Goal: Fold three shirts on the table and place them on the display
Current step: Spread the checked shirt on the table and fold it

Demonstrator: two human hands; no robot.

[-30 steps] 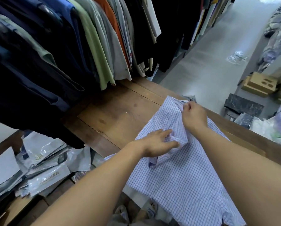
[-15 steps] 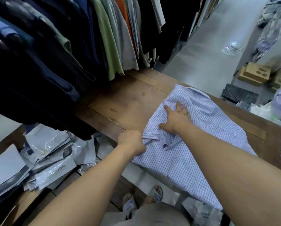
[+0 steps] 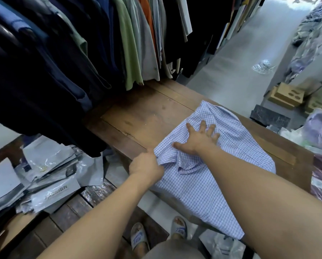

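Left hand (image 3: pixel 145 165) grips checked shirt (image 3: pixel 203 184) edge; right hand (image 3: pixel 199 139) flat, fingers spread, pressing it.

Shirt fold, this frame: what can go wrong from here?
1. The blue-and-white checked shirt hangs well over the near edge of the brown wooden table. If the left hand, which grips the fabric near the collar, pulls further, the shirt may slide off.
2. Fabric is bunched around the collar beside the flat right hand, so folding now would likely trap creases.
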